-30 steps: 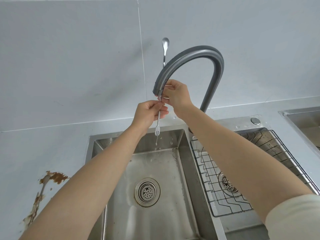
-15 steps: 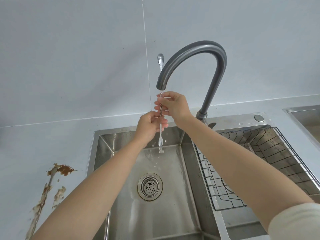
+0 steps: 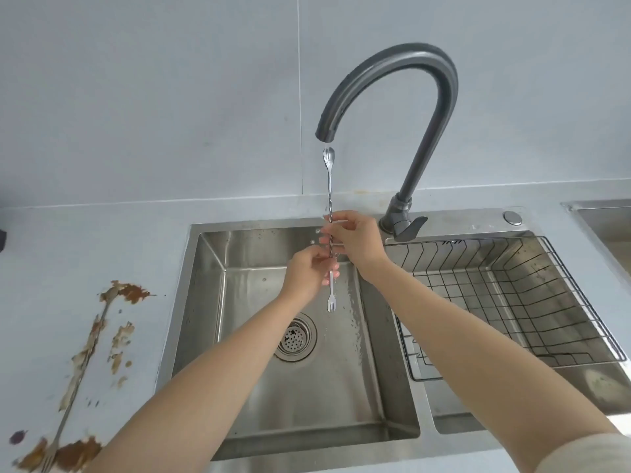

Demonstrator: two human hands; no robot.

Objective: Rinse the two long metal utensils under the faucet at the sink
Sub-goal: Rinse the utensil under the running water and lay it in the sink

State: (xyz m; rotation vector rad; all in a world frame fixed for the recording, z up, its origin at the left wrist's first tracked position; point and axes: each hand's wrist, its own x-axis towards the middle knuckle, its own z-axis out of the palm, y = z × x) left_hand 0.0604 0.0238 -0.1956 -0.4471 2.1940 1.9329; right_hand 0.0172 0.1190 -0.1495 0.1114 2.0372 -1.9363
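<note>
Head view: the first utensil (image 3: 330, 196) stands upright directly below the faucet (image 3: 392, 61) spout, spoon end up and fork end down over the sink (image 3: 205, 295). The right hand (image 3: 356, 240) pinches its shaft, and the left hand (image 3: 305, 273) pinches it lower. The second utensil (image 3: 85, 349) lies well left of the faucet among brown smears, nearer the left hand, its fork end blurred. Any water stream is hard to make out.

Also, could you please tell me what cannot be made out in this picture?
Head view: middle of the held utensil, covered by left hand and right hand.
Head view: fork end of the counter utensil, blurred, smeared with sauce.
Head view: far-right basin, cut off by the edge.
</note>
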